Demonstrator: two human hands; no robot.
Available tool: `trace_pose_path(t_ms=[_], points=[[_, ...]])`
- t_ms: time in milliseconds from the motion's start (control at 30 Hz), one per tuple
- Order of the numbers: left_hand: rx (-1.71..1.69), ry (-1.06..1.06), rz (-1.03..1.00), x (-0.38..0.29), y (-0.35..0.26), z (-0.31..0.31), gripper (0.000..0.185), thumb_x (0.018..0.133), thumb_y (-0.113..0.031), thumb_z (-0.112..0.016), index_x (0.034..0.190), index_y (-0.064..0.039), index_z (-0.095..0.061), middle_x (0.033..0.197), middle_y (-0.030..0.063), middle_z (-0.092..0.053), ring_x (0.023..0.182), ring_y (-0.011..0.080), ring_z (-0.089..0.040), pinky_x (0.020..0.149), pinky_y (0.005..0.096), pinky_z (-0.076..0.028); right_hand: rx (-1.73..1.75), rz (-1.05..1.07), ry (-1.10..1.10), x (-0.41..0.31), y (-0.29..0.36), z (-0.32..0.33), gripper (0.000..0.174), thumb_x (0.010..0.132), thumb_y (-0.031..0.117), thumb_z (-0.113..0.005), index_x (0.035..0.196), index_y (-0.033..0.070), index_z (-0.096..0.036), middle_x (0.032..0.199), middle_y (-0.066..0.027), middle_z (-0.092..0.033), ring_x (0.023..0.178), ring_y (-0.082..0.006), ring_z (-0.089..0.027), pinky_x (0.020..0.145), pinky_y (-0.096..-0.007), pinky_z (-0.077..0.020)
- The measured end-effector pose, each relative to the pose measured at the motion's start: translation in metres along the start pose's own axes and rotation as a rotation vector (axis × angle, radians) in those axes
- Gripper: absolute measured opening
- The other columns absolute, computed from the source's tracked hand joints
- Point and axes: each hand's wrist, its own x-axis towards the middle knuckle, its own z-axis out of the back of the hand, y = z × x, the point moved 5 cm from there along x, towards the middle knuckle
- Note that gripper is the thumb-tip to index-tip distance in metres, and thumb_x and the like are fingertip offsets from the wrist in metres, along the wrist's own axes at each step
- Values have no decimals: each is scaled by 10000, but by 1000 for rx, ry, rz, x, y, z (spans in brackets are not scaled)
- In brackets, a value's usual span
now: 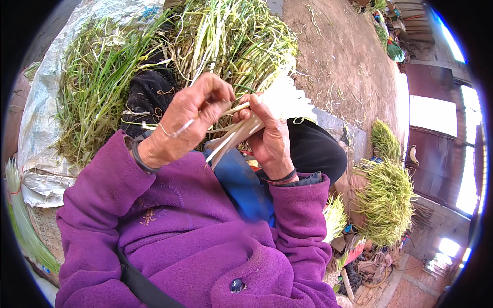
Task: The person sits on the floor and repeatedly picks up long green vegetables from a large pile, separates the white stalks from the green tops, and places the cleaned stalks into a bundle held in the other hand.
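Observation:
My right hand [271,134] is closed around a bunch of pale, peeled stalks [238,136], perhaps garlic shoots. Their white ends fan out to the upper right and look overexposed. To its left, my left hand [188,119] pinches a thin stalk [238,109] at the near side of the bunch. A thin whitish strip [184,128] hangs across the back of that hand. Beyond both hands lies a large heap of unpeeled green and yellowish stalks [246,50]. Some of the left hand's fingertips are blurred.
More green stalks [96,96] lie on a white woven plastic sheet [40,123] at left. A tied bundle of pale strands [29,223] lies at lower left. Bundles with yellow-green tops [385,200] stand at right, by the bare dirt floor [339,57]. My dark-trousered knees [314,150] flank the hands.

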Motion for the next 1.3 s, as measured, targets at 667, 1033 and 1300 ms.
trace_pose_path(t_ms=[667, 1033, 1300], points=[[114, -39, -14, 1, 1, -6, 108, 814, 56, -585, 907, 9, -556, 777, 86, -555, 699, 154, -571, 642, 286, -477, -36, 18, 10, 2, -8, 2, 164, 831, 90, -725, 947, 22, -631, 763, -27, -618, 660, -119, -586, 619, -256, -499], [193, -65, -133, 0, 2, -6, 114, 797, 88, -558, 883, 16, -580, 797, 91, -592, 731, 162, -610, 683, 283, -494, -52, 11, 30, 0, -10, -1, 145, 852, 107, -702, 940, 19, -627, 817, -33, -616, 683, -117, -549, 645, -258, -476], [107, -98, -97, -3, 8, -5, 91, 808, 77, -589, 866, 13, -563, 785, 68, -579, 742, 127, -603, 683, 263, -492, -16, -1, -25, 0, -14, 2, 178, 822, 66, -727, 949, 19, -610, 782, -43, -620, 666, -140, -600, 613, -266, -503]])
